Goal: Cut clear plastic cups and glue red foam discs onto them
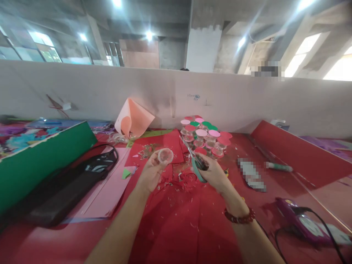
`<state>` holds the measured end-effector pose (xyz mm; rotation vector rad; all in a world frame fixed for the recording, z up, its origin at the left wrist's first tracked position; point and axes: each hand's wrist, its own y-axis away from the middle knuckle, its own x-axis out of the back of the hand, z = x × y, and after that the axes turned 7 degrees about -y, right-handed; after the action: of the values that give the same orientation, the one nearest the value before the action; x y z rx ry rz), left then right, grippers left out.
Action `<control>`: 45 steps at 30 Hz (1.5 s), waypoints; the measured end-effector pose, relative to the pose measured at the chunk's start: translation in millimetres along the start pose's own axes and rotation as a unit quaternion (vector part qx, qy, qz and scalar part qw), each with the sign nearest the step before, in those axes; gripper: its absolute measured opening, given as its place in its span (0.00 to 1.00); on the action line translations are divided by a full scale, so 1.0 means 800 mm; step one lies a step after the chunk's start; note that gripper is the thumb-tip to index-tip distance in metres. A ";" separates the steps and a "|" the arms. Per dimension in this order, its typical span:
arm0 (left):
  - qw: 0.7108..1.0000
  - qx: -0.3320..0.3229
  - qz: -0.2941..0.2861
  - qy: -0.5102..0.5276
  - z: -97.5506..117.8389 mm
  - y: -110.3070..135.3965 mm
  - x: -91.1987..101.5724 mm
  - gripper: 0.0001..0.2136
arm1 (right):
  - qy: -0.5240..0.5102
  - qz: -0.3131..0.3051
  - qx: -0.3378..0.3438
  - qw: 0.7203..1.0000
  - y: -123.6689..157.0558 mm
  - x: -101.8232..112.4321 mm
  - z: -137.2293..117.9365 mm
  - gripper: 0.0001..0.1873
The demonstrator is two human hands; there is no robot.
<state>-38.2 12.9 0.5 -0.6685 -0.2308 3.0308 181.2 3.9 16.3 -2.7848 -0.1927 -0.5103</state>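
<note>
My left hand [150,172] is closed round a small clear plastic cup [165,156], held up with its round face toward me. My right hand [211,172] grips a pair of scissors [192,157] with green handles, the blades pointing up and left toward the cup. Both hands hover over red paper sheets [178,216] strewn with small paper scraps. Just beyond the scissors stands a cluster of clear cups [205,137] topped with pink, red and green paper circles.
A black bag [71,179] and pink sheets [110,187] lie at left beside a green board [41,157]. A folded peach sheet [133,121] leans on the white back wall. A glue stick [279,167] and a purple device with cable [302,222] sit at right.
</note>
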 end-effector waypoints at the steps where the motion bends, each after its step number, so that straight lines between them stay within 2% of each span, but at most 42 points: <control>1: 1.000 -0.005 0.000 0.000 0.000 0.001 0.001 0.19 | -0.009 0.018 0.017 1.000 -0.001 -0.004 0.002 0.23; 3: 1.000 -0.004 0.000 0.000 -0.001 0.003 0.000 0.19 | 0.031 0.057 0.036 0.997 0.002 -0.015 0.009 0.28; 5: 1.000 0.000 0.003 -0.004 -0.004 0.004 -0.002 0.20 | 0.099 0.083 0.052 0.990 0.008 -0.025 0.018 0.26; 8: 1.000 -0.005 0.011 -0.015 -0.010 0.004 -0.005 0.21 | 0.175 0.097 0.061 0.978 0.016 -0.033 0.026 0.23; 11: 0.999 -0.010 0.022 -0.025 -0.012 0.004 -0.006 0.21 | 0.202 0.094 0.058 0.973 0.020 -0.035 0.025 0.22; 20: 1.000 -0.013 0.012 -0.016 -0.010 0.008 -0.009 0.20 | 0.220 0.091 0.098 0.966 0.027 -0.039 0.020 0.26; 28: 0.999 0.005 0.034 0.012 -0.008 0.012 -0.013 0.21 | 0.263 0.120 0.105 0.951 0.030 -0.044 0.016 0.23; 33: 1.000 -0.002 0.026 0.001 -0.009 0.015 -0.013 0.21 | 0.277 0.133 0.102 0.946 0.030 -0.045 0.015 0.23; 45: 1.000 -0.003 0.022 0.011 -0.012 0.013 -0.010 0.19 | 0.241 0.077 0.094 0.963 0.029 -0.038 0.024 0.27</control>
<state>-26.8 3.8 -6.7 -0.7156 -0.2268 3.0641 163.9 -14.4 -18.4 -2.3802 0.0809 -1.0451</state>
